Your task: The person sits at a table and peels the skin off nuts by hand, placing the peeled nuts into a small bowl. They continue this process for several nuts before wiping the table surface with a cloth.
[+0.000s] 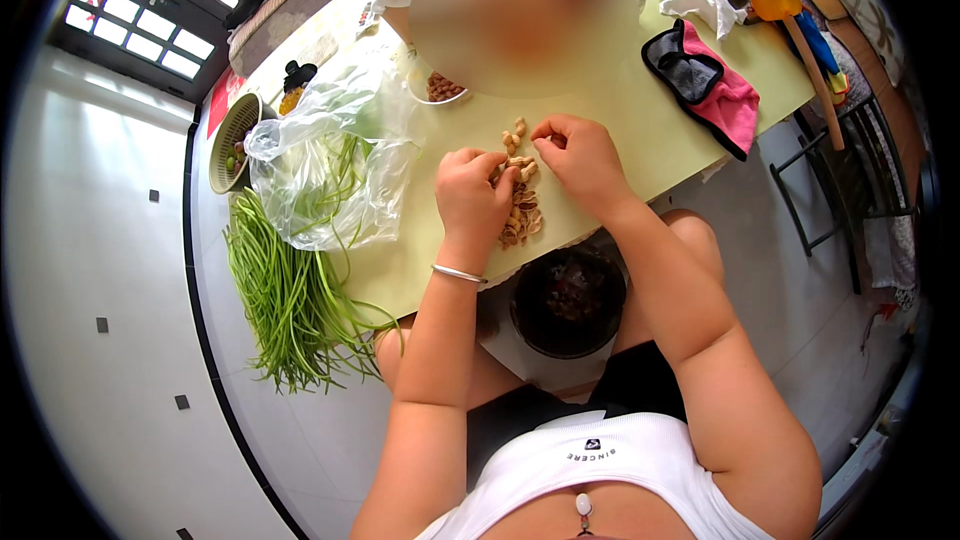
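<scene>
Over the near part of the yellow-topped table, my left hand (472, 195) is closed in a pinch on a peanut (496, 174), mostly covered by the fingers. My right hand (582, 158) is a little apart from it, thumb and fingertips pressed together; whatever is between them is too small to make out. A few whole peanuts in the shell (515, 133) lie between the hands. Just below them, broken peanut shells (522, 218) are heaped near the table edge. Beyond my left hand, reddish-brown shelled peanuts (443, 88) sit in a white bowl (424, 98).
A clear plastic bag (330, 150) and long green stalks (285, 305) occupy the left side, beside a basket (222, 155). A pink-and-grey cloth (722, 90) and an orange-headed mallet (790, 15) lie right. A dark bin (568, 340) stands between my legs. A large blur covers the far middle.
</scene>
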`<act>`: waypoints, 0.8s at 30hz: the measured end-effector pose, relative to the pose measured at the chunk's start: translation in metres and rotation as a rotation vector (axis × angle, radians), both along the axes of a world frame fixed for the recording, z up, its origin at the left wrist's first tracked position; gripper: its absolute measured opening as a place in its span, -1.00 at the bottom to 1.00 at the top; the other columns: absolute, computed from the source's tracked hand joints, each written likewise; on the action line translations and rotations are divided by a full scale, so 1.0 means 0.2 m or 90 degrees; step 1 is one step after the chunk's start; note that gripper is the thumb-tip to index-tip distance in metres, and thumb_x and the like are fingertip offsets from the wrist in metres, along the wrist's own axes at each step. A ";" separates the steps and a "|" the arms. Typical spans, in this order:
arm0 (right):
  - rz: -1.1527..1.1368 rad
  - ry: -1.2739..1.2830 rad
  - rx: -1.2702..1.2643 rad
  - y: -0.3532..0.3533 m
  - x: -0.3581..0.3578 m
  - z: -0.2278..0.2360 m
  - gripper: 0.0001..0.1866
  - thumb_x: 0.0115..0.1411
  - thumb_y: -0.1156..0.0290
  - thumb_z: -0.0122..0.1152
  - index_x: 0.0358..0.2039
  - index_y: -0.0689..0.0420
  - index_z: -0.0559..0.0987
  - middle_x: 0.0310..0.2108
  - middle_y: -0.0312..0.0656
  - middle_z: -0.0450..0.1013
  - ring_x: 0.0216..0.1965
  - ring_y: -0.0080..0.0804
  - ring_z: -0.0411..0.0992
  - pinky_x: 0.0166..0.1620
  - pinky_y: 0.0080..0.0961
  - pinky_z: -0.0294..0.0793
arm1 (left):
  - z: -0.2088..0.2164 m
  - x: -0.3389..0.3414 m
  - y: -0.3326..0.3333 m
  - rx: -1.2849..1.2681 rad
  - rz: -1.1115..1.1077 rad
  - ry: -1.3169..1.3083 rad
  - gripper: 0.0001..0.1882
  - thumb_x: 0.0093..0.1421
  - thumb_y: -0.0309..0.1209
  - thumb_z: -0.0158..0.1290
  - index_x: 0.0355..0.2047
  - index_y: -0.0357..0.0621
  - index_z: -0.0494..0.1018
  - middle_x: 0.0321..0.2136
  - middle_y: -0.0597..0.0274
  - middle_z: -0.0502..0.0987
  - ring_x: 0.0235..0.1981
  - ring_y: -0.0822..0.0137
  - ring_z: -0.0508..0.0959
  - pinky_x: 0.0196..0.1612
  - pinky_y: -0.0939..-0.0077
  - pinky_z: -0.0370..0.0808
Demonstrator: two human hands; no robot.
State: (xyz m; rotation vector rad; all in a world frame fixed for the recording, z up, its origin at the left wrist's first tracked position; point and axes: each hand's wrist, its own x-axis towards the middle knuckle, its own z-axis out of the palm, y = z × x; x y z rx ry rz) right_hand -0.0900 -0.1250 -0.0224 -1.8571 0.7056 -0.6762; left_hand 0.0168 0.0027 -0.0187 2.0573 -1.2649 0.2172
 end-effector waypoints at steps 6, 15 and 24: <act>0.071 -0.132 0.107 -0.02 -0.01 -0.03 -0.86 0.13 0.46 0.21 -0.36 0.28 0.59 -0.50 -0.34 0.49 -0.55 -0.64 0.32 -0.46 -0.65 0.32 | 0.00 0.01 0.00 -0.094 0.010 0.126 -0.88 0.01 -0.47 0.23 -0.42 -0.22 0.57 -0.48 0.20 0.57 -0.39 0.31 0.54 -0.31 0.51 0.45; 0.214 -0.210 0.446 0.01 -0.01 0.03 -0.85 0.13 0.39 0.27 -0.36 0.22 0.60 -0.50 -0.40 0.45 -0.55 -0.74 0.26 -0.49 -0.76 0.23 | 0.12 -0.06 0.04 -0.177 -0.065 0.578 -0.84 0.10 -0.57 0.17 -0.29 -0.36 0.49 -0.40 0.23 0.58 -0.40 0.50 0.55 -0.26 0.61 0.50; 0.207 -0.248 0.406 0.08 0.00 -0.01 -0.86 0.10 0.50 0.28 -0.33 0.26 0.58 -0.44 -0.34 0.49 -0.39 -0.68 0.41 -0.30 -0.69 0.43 | 0.11 -0.04 0.07 -0.153 -0.082 0.597 -0.79 0.02 -0.64 0.22 -0.32 -0.34 0.47 -0.41 0.18 0.59 -0.42 0.48 0.57 -0.32 0.65 0.53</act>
